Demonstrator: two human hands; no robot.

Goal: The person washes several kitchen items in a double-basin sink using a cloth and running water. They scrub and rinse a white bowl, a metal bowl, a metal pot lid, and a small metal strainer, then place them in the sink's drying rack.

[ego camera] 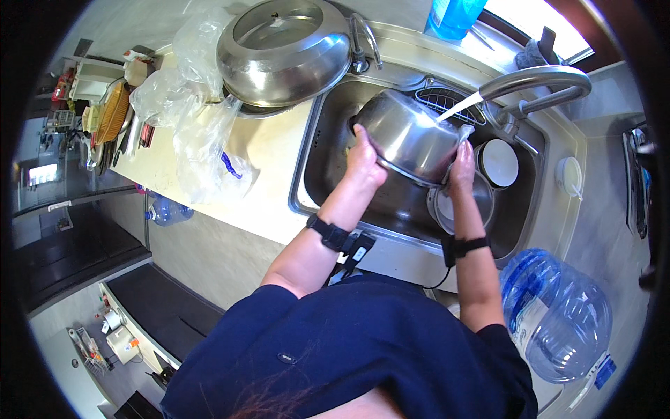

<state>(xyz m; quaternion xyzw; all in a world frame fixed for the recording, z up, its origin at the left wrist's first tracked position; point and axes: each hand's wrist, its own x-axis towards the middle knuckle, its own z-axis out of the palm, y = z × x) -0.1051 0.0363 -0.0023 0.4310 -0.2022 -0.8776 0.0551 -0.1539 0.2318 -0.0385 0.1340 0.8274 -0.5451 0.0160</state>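
A stainless steel pot (411, 139) is held tilted over the sink (335, 173), its outside turned up under water running from the curved faucet (544, 76). My left hand (365, 160) grips the pot's left side near the rim, thumb on the outer wall. At the pot's right side is my right hand (461, 165), wet, with a pale cloth or film (465, 132) by its fingertips; what this is I cannot tell. Below, in the sink's right part, rest a metal bowl (484, 201) and a white round dish (500, 162). A wire basket (445, 102) stands behind the pot.
Left of the sink, a large steel pot or steamer (285, 63) and crumpled clear plastic bags (201, 141) lie on the counter (277, 183). A small tap (361, 47) rises behind. A blue bottle (455, 18) is on the sill; a large clear water jug (565, 324) stands at right.
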